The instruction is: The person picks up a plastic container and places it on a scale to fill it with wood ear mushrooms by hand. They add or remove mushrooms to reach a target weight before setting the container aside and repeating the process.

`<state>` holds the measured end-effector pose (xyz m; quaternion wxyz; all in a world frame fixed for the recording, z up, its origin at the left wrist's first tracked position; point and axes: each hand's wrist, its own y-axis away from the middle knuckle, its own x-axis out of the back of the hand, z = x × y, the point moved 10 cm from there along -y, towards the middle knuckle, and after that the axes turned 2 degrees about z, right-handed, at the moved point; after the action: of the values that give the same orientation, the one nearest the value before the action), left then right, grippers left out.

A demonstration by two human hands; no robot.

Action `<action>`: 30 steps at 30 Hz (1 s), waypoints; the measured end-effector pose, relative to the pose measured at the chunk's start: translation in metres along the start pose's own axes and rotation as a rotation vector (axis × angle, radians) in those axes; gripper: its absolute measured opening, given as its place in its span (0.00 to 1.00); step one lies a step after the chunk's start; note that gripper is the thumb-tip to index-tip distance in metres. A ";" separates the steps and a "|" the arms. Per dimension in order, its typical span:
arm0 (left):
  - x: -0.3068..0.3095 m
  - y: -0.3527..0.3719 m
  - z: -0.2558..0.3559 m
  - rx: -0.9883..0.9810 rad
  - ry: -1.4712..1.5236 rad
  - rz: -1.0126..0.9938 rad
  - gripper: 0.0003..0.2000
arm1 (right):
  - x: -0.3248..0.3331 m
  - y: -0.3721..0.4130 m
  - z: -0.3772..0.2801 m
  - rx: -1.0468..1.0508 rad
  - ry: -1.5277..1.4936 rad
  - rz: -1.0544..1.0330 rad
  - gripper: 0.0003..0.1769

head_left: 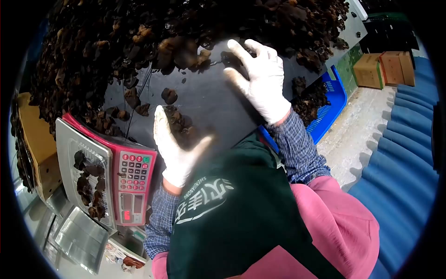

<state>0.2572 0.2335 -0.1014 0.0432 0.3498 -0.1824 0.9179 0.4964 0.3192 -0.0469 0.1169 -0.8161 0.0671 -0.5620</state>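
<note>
Both my hands wear white gloves over a dark, smooth tabletop [204, 95]. My left hand [175, 151] is open, thumb well apart from the fingers. Between them lie a few brown-black, crinkled pieces like wood ear mushroom [179, 120]. Farther forward and to the right, my right hand [262, 76] is also open, with its fingers spread; a dark piece [229, 59] lies by its fingertips and thumb. A large heap of the same mushroom pieces [107, 51] covers the far and left side of the table. Single pieces [169, 96] are scattered between heap and hands.
A red digital scale [134, 179] stands at the left, mushroom pieces [89, 183] on its pan. Right of my right forearm is a blue plastic basket [335, 109] holding more pieces. Cardboard boxes [369, 70] and blue corrugated sheeting [399, 153] lie farther right. Clear packaging [81, 239] sits lower left.
</note>
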 end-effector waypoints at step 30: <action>0.001 0.002 0.000 -0.057 -0.016 0.014 0.68 | -0.016 0.023 -0.057 0.261 -0.321 0.330 0.17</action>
<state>0.2562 0.2313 -0.1011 0.0451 0.3543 -0.2114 0.9098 0.4384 0.2944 -0.0482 0.3202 -0.8509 0.1068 -0.4024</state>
